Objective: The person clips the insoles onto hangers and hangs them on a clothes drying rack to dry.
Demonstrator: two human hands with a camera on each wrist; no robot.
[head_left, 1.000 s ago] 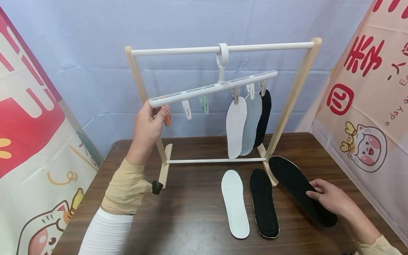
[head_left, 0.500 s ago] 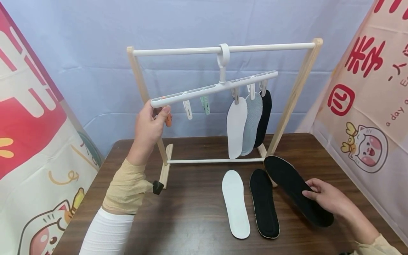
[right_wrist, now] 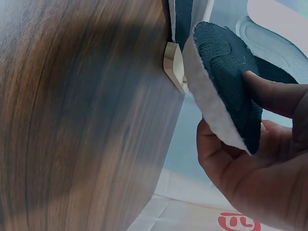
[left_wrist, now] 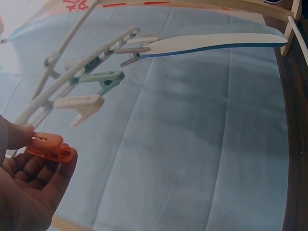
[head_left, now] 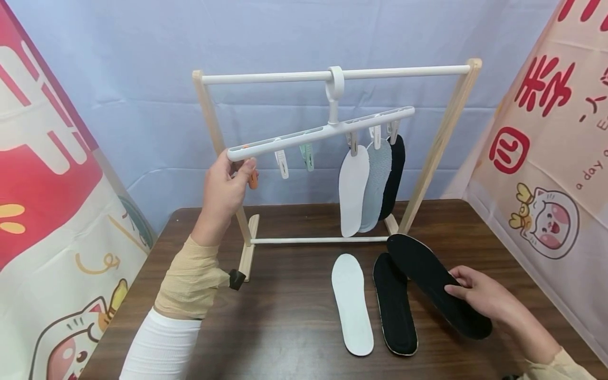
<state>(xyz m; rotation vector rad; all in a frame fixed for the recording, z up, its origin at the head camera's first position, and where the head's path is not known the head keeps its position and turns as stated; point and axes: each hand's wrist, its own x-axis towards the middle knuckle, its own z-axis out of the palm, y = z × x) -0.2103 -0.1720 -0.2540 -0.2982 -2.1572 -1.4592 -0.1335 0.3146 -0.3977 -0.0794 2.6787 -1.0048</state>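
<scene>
My left hand [head_left: 221,187] pinches an orange clip [left_wrist: 48,147] at the low left end of a white clip hanger [head_left: 290,140]. The hanger tilts, its right end higher. A white clip [head_left: 282,163] and a green clip [head_left: 307,157] on it hold nothing. Farther right, clips hold a white insole [head_left: 353,190], a grey-blue insole [head_left: 377,184] and a partly hidden black one [head_left: 395,174]. My right hand [head_left: 484,293] grips a black insole [head_left: 425,269] by its edge, thumb on the dark face, raised above the table. In the right wrist view its underside is white.
On the brown table [head_left: 290,316] lie a flat white insole [head_left: 352,306] and another black insole [head_left: 395,311], its top partly covered by the held one. The hanger hooks over the white top rod [head_left: 266,78] of a wooden rack. Printed cloths flank both sides.
My right hand has moved slightly left with the black insole, whose upper end now overlaps the black one on the table. My left hand stays at the orange clip.
</scene>
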